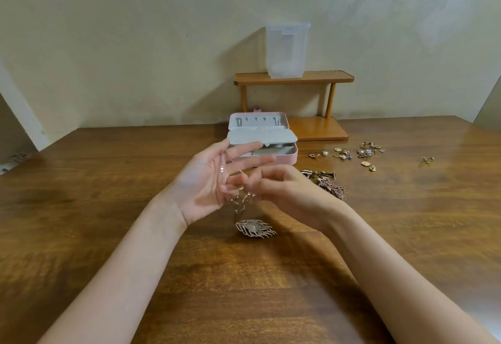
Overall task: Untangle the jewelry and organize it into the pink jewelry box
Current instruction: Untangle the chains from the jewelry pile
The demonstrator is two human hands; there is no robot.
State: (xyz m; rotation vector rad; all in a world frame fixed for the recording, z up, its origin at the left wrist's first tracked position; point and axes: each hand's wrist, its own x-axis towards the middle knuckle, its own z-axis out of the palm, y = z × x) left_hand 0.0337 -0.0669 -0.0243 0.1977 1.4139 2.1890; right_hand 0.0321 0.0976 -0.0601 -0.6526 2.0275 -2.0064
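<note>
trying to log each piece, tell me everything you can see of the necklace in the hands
The necklace is a thin rose-gold chain with a large feather-shaped pendant that has a pale oval centre. The chain drapes over the straight fingers of the left hand and runs down to a small tangle, where the right hand pinches it. The pendant rests on the wooden table.

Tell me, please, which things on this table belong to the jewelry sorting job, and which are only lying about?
Belong to the job:
- thin rose-gold chain necklace with feather-shaped pendant, held between left hand and right hand
- open pink jewelry box
- dark tangled jewelry heap
- scattered small gold and pearl earrings

Only lying about:
- two-tier wooden shelf
- clear plastic container
</note>
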